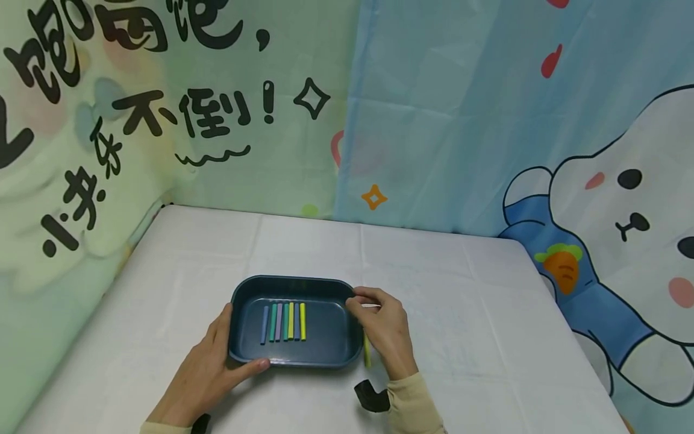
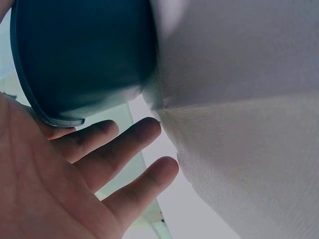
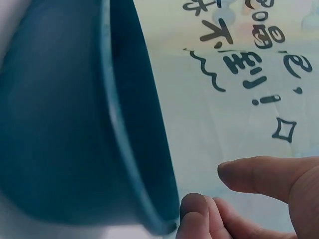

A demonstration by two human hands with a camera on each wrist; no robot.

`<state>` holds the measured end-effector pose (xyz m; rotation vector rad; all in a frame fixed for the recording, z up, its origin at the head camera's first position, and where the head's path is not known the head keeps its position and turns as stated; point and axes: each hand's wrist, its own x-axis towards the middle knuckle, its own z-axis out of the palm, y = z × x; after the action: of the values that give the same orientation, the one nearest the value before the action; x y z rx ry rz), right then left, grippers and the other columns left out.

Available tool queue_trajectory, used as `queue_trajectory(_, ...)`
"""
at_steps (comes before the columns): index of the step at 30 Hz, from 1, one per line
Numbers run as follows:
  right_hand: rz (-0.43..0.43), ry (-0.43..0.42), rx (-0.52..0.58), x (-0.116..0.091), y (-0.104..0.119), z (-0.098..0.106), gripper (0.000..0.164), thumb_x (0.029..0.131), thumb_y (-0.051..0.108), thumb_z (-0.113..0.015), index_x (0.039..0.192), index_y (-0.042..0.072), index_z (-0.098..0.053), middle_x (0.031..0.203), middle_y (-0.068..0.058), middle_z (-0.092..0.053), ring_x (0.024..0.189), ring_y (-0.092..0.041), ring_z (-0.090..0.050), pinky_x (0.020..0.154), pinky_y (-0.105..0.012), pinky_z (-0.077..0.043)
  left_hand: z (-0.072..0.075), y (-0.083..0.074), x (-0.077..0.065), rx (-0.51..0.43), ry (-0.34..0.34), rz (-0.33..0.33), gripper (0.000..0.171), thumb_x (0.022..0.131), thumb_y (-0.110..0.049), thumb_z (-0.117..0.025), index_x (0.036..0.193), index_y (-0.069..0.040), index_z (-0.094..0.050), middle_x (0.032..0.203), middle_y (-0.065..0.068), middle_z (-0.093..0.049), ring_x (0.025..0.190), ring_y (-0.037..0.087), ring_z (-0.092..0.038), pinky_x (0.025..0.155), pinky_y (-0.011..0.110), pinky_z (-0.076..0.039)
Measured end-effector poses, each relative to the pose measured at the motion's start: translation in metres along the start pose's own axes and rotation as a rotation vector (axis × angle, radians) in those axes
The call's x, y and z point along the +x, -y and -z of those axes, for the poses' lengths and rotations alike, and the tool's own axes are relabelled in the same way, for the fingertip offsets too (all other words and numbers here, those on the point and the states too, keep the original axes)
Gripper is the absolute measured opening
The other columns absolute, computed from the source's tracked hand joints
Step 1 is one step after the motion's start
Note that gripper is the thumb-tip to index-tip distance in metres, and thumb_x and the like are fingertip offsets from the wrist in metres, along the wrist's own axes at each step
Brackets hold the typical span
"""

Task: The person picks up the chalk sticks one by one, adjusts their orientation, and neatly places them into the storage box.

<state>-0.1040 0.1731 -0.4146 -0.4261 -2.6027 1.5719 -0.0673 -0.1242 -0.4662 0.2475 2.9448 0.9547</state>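
Note:
A dark blue rectangular tray (image 1: 331, 349) stands on the white-covered table. Several thin sticks (image 1: 285, 321) in blue, green, purple and yellow lie side by side in it, left of its middle. My left hand (image 1: 208, 361) spans the tray's near left corner, thumb along the front side and fingers at the left side; the left wrist view shows these fingers spread and fairly straight. At the right rim is my right hand (image 1: 385, 328), fingertips beside the rim. A gap shows between its thumb and bent fingers in the right wrist view. Partly hidden beneath it lies a yellow-green stick (image 1: 367, 354).
White cloth (image 1: 461, 337) covers the table around the tray. Behind stands a printed curtain (image 1: 434, 120) with large characters and a cartoon animal (image 1: 612, 199). Black straps (image 1: 371, 396) show at both wrists.

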Motion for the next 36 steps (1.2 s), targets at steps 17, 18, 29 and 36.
queue_trajectory(17,-0.085,-0.065,-0.054,0.002,-0.033,0.011,0.031,0.093,0.025,-0.069,0.118,0.007,-0.074,0.100,-0.006,-0.075,0.082,-0.017,-0.070,0.065,-0.028,-0.053,-0.001,0.000,0.000,-0.007,0.007,0.003,0.123,0.079,-0.077,-0.067,0.162,-0.002,-0.013,0.157,0.025,-0.034,0.130,0.044,-0.051,0.102,0.058,-0.045)
queue_trajectory(18,-0.087,-0.063,-0.066,0.002,-0.035,0.011,0.032,0.092,0.025,-0.070,0.117,0.007,-0.075,0.099,-0.005,-0.075,0.082,-0.016,-0.070,0.064,-0.028,-0.052,-0.001,0.000,0.000,-0.006,0.006,0.003,0.123,0.079,-0.077,-0.067,0.162,-0.002,-0.013,0.157,0.026,-0.034,0.130,0.044,-0.052,0.102,0.058,-0.045)
queue_trajectory(29,-0.051,-0.046,-0.162,0.001,-0.052,0.005,0.028,0.087,0.021,-0.076,0.108,0.003,-0.076,0.088,0.000,-0.074,0.082,-0.015,-0.066,0.070,-0.029,-0.049,-0.001,0.000,0.000,-0.008,0.001,0.007,0.122,0.079,-0.076,-0.068,0.162,-0.004,-0.014,0.157,0.025,-0.035,0.128,0.044,-0.053,0.101,0.058,-0.046)
queue_trajectory(36,-0.037,-0.026,-0.220,0.001,-0.057,0.002,0.025,0.085,0.020,-0.079,0.105,0.005,-0.077,0.085,0.002,-0.073,0.080,-0.014,-0.067,0.079,-0.036,-0.053,-0.001,0.001,0.000,-0.006,-0.005,0.005,0.122,0.079,-0.076,-0.068,0.162,-0.004,-0.014,0.157,0.025,-0.035,0.128,0.043,-0.053,0.101,0.058,-0.046)
